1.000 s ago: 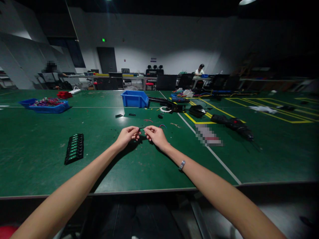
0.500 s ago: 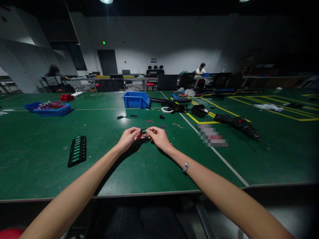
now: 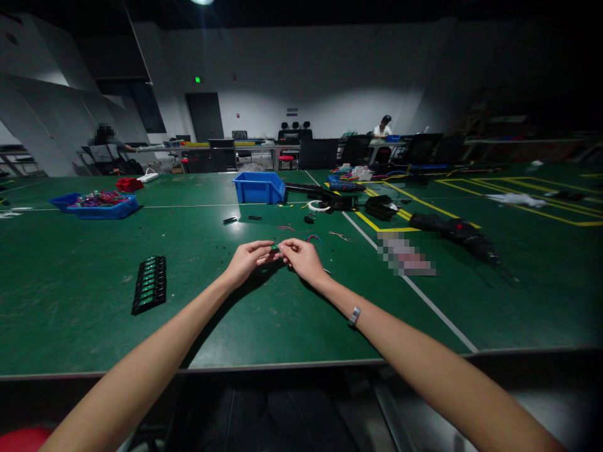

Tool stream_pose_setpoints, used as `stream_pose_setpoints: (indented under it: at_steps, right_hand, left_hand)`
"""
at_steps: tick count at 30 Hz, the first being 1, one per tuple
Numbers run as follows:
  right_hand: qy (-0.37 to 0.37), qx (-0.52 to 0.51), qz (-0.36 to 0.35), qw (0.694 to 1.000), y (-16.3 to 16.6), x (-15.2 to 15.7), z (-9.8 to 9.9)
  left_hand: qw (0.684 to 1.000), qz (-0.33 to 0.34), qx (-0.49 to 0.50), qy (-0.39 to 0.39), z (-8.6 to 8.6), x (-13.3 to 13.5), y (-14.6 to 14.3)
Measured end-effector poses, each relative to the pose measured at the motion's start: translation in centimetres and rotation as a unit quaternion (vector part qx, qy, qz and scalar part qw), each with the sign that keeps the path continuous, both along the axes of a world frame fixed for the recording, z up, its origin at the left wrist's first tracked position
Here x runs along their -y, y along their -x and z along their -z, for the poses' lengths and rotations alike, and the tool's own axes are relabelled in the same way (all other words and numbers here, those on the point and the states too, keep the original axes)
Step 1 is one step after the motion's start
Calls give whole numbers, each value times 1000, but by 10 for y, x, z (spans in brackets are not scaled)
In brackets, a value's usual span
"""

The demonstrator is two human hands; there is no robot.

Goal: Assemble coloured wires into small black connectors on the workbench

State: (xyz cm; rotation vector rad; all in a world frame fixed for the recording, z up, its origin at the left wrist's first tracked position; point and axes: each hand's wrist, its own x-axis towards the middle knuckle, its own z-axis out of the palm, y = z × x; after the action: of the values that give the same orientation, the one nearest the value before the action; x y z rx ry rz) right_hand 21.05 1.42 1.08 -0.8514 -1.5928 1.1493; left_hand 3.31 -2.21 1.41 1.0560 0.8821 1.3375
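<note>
Just above the green table, my left hand (image 3: 248, 260) and my right hand (image 3: 301, 257) meet, both closed on one small green circuit board (image 3: 274, 248). Thumbs and fingertips pinch it from either side and cover most of it, so its details are hidden. To the left lies a black holder (image 3: 149, 285) with a row of several similar green boards in it. Beyond my hands are two small dark strips, one of them a black strip (image 3: 255, 218), and some short loose wires (image 3: 313, 238).
A blue bin (image 3: 259, 188) stands beyond my hands. Far left, a blue tray (image 3: 106, 209) holds tangled coloured wires. A black power tool (image 3: 455, 233) and a pixelated flat item (image 3: 407, 254) lie on the right. Two people sit at distant desks, one a person in white (image 3: 382, 129).
The view has shifted slightly, moving the table items a little to the right. Both hands keep the circuit board between them, with the fingers slightly rearranged around it.
</note>
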Motion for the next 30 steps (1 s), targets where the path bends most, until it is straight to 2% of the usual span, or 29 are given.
stream_pose_setpoints:
  at_steps: [7, 30]
  right_hand:
    - [5, -2, -1, 1000, 1, 3, -4]
    - [0, -15, -18, 1000, 1, 4, -3]
  left_hand:
    - [999, -3, -30, -16, 5, -2, 1]
    - [998, 0, -46, -30, 3, -1, 2]
